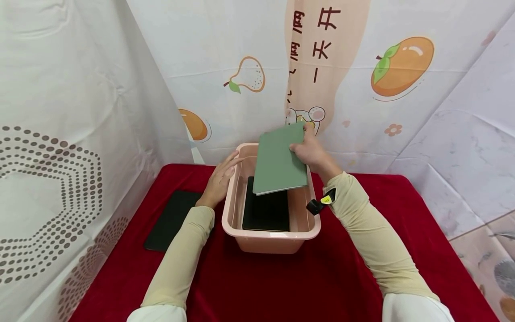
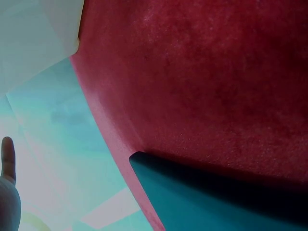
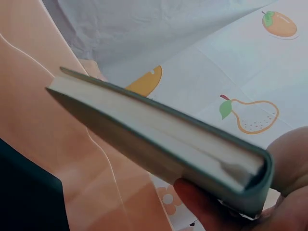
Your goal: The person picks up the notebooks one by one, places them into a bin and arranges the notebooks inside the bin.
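Note:
My right hand [image 1: 310,150] grips a green hardcover book [image 1: 279,158] by its right edge. Tilted, the book hangs over a pink plastic basin [image 1: 271,235]. Seen end-on in the right wrist view, the same green book [image 3: 159,139] shows thick white pages between its covers, with fingers and thumb on either side of the spine. Inside the basin lies a black book-like slab [image 1: 265,210], its far part hidden under the green book. At the basin's left rim is my left hand [image 1: 220,179], its fingers extended along the outside.
A flat black rectangular item [image 1: 170,221] with rounded corners lies left of the basin, partly behind the left forearm. Red cloth [image 1: 342,277] covers the table. White printed curtains [image 1: 201,40] stand close behind the table and along its sides.

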`<action>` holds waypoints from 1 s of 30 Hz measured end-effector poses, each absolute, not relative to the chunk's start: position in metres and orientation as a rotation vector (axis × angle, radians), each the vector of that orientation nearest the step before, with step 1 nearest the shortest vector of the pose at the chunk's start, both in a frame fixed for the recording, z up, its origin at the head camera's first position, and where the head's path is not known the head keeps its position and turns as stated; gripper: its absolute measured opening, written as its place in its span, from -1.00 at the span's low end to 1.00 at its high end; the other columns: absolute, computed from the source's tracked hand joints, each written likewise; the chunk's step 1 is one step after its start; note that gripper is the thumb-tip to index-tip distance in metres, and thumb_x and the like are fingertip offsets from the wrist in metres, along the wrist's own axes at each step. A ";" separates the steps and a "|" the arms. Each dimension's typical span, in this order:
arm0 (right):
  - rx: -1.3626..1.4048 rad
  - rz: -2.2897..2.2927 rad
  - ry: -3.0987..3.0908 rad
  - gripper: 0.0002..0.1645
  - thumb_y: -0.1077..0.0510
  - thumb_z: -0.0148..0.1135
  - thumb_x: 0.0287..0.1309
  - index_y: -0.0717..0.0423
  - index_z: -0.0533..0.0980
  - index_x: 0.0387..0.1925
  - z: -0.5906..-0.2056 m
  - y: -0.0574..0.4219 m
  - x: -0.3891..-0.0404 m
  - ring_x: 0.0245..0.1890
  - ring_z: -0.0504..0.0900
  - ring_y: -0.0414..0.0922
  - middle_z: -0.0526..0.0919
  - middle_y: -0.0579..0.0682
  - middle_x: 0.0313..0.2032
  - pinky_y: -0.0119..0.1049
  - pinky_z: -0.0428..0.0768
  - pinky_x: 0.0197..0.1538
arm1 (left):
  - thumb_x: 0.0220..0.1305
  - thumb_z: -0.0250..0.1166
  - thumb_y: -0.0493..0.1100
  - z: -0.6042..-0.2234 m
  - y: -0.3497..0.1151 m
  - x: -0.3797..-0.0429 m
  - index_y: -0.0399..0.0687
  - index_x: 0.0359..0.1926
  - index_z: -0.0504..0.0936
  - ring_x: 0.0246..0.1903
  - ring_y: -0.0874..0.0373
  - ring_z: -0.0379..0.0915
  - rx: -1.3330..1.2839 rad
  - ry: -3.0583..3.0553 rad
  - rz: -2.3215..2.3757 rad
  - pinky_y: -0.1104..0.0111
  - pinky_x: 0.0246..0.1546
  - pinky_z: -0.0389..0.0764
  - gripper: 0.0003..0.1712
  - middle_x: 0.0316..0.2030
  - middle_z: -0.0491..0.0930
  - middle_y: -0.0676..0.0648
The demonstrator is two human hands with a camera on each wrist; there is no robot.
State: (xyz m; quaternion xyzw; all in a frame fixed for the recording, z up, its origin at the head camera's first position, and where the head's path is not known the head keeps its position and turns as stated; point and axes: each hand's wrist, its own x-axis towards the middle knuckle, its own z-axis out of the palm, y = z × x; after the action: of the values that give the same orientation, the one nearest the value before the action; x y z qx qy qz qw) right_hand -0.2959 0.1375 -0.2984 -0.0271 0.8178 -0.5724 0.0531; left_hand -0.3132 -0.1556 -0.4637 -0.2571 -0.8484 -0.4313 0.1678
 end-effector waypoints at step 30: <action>-0.166 -1.392 2.513 0.10 0.46 -0.08 0.09 0.31 -0.39 0.56 -0.309 0.106 -0.305 0.16 0.28 0.05 0.15 0.31 0.42 -0.21 0.42 0.14 | 0.65 -0.27 0.13 -0.466 -0.155 -0.313 0.23 0.42 0.46 0.56 0.09 0.09 -0.726 -2.410 -1.235 -0.10 0.53 0.04 -0.45 0.57 0.17 0.19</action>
State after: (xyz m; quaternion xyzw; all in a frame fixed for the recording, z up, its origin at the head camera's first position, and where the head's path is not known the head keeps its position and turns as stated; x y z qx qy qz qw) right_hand -0.3050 0.1061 -0.3095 -0.0572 0.8657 -0.4796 0.1316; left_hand -0.3129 -0.1548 -0.4659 -0.2553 -0.8473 -0.4343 0.1682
